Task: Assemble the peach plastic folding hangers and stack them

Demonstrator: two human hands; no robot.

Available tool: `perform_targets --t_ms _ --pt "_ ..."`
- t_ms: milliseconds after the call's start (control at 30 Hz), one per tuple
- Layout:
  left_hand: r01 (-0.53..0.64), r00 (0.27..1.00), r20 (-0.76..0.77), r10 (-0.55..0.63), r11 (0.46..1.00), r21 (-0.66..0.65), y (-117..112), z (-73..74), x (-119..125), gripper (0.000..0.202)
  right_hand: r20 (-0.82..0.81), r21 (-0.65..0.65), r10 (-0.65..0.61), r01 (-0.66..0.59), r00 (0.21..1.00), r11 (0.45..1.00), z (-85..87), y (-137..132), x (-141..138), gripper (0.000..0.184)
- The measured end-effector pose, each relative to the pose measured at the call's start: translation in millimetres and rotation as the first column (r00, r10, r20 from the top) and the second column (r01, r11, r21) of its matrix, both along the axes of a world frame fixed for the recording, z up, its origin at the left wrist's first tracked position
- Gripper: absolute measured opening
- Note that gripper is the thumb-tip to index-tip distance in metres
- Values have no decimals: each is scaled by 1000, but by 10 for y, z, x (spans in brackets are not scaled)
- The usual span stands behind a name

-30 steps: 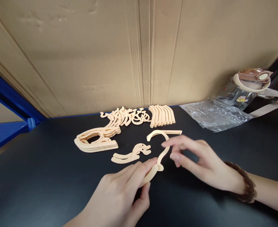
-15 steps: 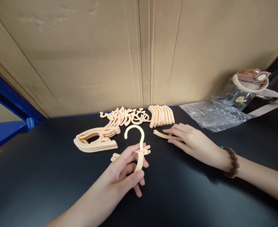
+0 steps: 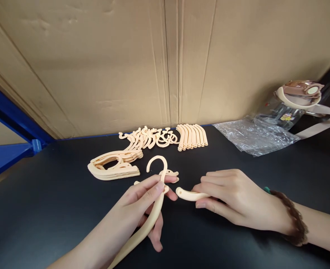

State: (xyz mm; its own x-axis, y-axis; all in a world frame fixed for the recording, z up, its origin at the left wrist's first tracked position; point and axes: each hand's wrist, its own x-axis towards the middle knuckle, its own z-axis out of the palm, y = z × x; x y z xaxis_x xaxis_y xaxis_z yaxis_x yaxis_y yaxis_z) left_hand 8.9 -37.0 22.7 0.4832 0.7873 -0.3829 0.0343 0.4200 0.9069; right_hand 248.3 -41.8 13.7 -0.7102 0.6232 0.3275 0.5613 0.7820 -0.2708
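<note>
Behind everything, a cardboard wall (image 3: 165,63) fills the top of the view, with a blue frame (image 3: 10,138) at its left. Below it spreads the black table (image 3: 41,216). At the far right lies a crumpled plastic bag (image 3: 254,138), and just behind it, touching it, a clear bottle (image 3: 293,104) with a brown lid rests on its side against the wall. Near the wall's foot sit the peach plastic parts: a stack of curved arms (image 3: 113,168) to the left, a jumble of hooks (image 3: 148,139) behind it, and a neat row of short arms (image 3: 192,136) to the right of the hooks. One loose part (image 3: 172,173) lies on the table just behind the left hand.

The left hand (image 3: 145,209) is clamped on a hook piece (image 3: 153,213), thumb and forefinger pinching it where the hook meets its long arm; the hook stands upward, and the arm runs down under the palm to the bottom edge. The right hand (image 3: 232,198), wearing a beaded bracelet (image 3: 293,224), is closed around an arm piece (image 3: 188,195), whose rounded end sticks out leftward toward the hook piece. That end lies just beside the left fingers, not touching the hook piece. Both pieces are held low over the table near its middle.
</note>
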Motion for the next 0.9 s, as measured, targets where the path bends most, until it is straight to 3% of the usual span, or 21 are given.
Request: perform_targets --t_ms 133,267,567,900 --pt "54 997 -41 -59 993 -106 -30 22 -1 74 45 104 15 -20 999 994 -35 -6 -21 28" --pt "95 995 -3 -97 984 -153 -56 9 21 80 64 207 7 -20 998 978 -61 -13 -24 29" --pt "162 987 25 -161 974 -157 -53 44 18 59 74 302 -24 1 997 953 -55 -60 -44 24" --pt "84 996 -43 -84 996 -5 -122 66 52 29 80 263 35 -55 996 963 -65 -107 -55 24"
